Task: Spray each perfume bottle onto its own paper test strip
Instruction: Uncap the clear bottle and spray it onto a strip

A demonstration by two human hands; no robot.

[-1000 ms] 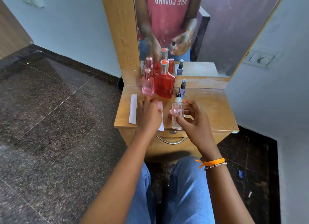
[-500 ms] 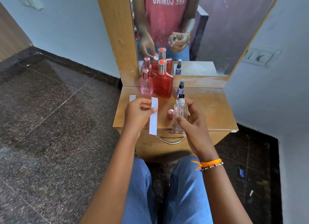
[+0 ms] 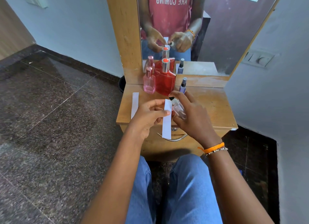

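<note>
The left hand point(image 3: 147, 116) has a pinching grip on a paper test strip point(image 3: 167, 121), thumb over its upper half, the strip hanging upright below the grip. Just right of that grip, the right hand point(image 3: 192, 118) wraps a clear bottle point(image 3: 178, 107), tilted, nozzle touching the strip's top, forefinger on the sprayer. Beyond both grips on the surface point(image 3: 212, 106) stand a pink bottle point(image 3: 149, 82), a red bottle point(image 3: 165, 81) and a purple bottle point(image 3: 182, 86); left of the pinch lies a second strip point(image 3: 134, 105).

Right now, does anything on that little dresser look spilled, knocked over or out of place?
Nothing stands out. The pink bottle, red bottle and purple bottle stand upright at the back. A spare strip lies flat; no spill shows. The clear bottle is tilted only because the right hand aims it.
</note>
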